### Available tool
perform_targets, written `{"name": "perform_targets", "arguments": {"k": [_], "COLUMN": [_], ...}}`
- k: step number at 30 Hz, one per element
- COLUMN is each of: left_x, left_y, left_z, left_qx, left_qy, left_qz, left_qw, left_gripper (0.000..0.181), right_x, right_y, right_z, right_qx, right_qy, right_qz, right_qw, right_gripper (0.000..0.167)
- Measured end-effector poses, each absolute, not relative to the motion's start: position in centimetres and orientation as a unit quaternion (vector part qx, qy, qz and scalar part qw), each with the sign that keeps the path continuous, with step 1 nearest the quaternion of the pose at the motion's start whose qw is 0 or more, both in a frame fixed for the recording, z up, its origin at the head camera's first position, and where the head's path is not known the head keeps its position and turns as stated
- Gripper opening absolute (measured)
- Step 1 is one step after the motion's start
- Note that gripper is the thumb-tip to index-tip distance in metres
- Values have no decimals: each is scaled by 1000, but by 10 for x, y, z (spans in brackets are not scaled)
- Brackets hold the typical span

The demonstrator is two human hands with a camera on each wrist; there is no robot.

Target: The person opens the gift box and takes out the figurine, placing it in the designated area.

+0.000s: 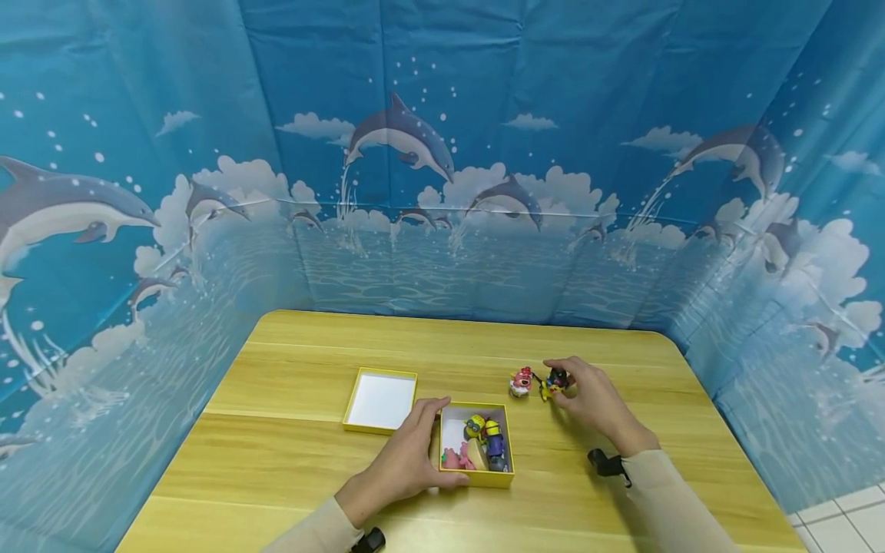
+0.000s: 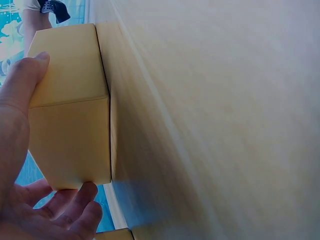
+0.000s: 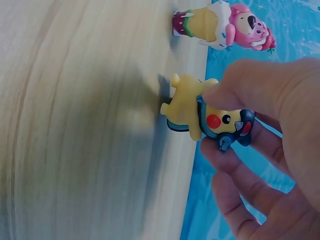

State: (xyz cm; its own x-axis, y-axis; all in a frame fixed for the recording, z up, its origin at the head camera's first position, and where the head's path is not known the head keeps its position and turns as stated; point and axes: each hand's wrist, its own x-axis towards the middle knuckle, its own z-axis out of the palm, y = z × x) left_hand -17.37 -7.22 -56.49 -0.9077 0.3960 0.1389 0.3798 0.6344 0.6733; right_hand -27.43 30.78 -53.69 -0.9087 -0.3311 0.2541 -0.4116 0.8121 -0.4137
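Note:
My left hand grips the yellow box from its left side, thumb at the near wall and fingers at the far corner. In the left wrist view, thumb and fingertips lie on two faces of the box. Inside it are several small figures, among them yellow ones and pink ones. My right hand pinches a yellow figure with a dark hood between thumb and fingers, its feet at or close to the tabletop. Beside it stands a pink bear figure, also seen in the head view.
A shallow yellow lid with a white inside lies on the wooden table, left of the box and beyond the left hand. A blue dolphin-print curtain hangs behind the table and along both sides.

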Motion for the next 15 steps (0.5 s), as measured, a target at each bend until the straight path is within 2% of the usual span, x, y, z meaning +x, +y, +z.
{"name": "perform_targets", "arguments": {"k": [15], "left_x": [-175], "left_y": [-72], "left_z": [-566], "left_qx": [214], "left_qy": [903], "left_qz": [373], "left_qw": [10], "left_gripper": [132], "right_x": [-273], "right_y": [305], "right_z": [-539], "right_qx": [193], "right_qy": [-951], "right_qz": [223], "right_qw": [89], "right_gripper": [58]}}
